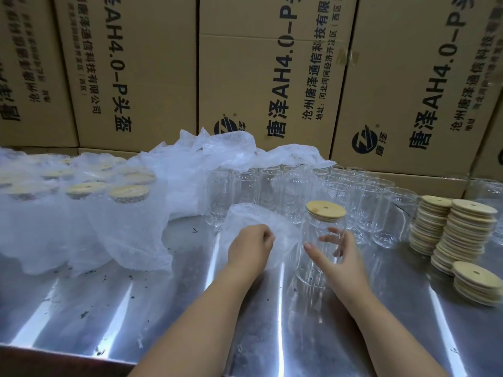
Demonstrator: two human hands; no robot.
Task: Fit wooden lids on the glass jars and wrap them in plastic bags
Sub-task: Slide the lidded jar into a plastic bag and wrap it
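A clear glass jar [315, 257] stands upright on the steel table, capped with a round wooden lid [325, 210] that has a small hole. My right hand [337, 251] wraps around the jar's near right side, fingers spread on the glass. Just left of the jar, my left hand [251, 246] is closed on a thin clear plastic bag [258, 221] that billows up beside the jar. Behind them stand several bare glass jars [285, 191] in rows.
Stacks of wooden lids [462, 229] sit at the right. Bagged, lidded jars [81, 191] fill the left side under loose plastic [217, 148]. Cardboard boxes [272, 77] wall off the back. The steel table [136, 308] edge runs along the bottom left.
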